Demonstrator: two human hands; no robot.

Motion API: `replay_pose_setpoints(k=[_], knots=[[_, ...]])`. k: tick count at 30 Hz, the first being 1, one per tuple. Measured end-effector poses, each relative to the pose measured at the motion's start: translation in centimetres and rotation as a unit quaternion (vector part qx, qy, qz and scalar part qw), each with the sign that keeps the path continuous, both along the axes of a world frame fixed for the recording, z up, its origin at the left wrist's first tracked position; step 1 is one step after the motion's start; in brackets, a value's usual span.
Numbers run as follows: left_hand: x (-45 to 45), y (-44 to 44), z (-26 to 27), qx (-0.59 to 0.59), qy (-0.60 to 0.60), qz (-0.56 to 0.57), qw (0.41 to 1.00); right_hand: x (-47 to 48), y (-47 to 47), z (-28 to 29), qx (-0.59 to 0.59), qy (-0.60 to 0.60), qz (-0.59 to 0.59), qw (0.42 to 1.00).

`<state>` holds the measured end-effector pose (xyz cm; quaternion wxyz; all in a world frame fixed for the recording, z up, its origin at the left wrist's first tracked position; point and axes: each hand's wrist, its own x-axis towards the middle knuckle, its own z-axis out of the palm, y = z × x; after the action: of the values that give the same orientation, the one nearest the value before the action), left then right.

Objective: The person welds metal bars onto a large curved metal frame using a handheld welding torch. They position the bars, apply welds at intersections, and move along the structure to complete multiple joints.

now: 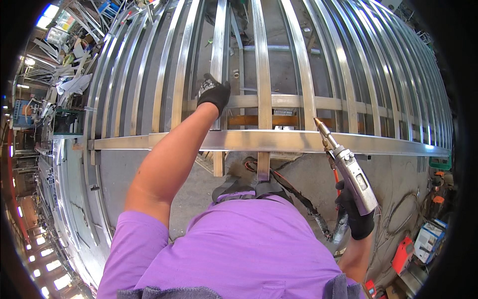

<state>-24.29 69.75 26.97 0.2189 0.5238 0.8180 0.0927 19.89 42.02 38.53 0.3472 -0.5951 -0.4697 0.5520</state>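
My left hand [213, 93], in a black glove, rests on one long metal bar [220, 41] of a frame of parallel bars; whether its fingers grip the bar is hard to tell. My right hand [354, 213], gloved in black too, is closed around the grip of a metal-bodied welding gun [354, 179]. The gun's copper-coloured nozzle points up and left, close to a bar above the wide metal crossbar [231, 140]. Two bar ends stick out below this crossbar, near my waist. A second crossbar [325, 102] runs underneath the bars.
A dark cable bundle with an orange hose [295, 192] runs from the floor by my legs to the gun. At the lower right stand a red machine [403, 255] and a blue-and-white machine [429, 240]. Metal offcuts [71, 63] pile up at the upper left.
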Motion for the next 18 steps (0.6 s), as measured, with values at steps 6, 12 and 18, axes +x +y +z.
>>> replay_pose_setpoints(k=[6,12,18], knots=[[-0.1,0.4,-1.7,0.019,0.022,-0.021,0.999,-0.2,3.9,-0.5,0.005,0.034,-0.001,0.999],[-0.7,0.7,-4.3,0.036,0.052,0.013,0.998,-0.6,6.0,-2.3,0.065,0.031,-0.016,0.997],[-0.4,0.0,-4.9,0.006,0.075,-0.008,0.997,0.1,6.6,-4.0,0.062,0.019,-0.036,0.997]])
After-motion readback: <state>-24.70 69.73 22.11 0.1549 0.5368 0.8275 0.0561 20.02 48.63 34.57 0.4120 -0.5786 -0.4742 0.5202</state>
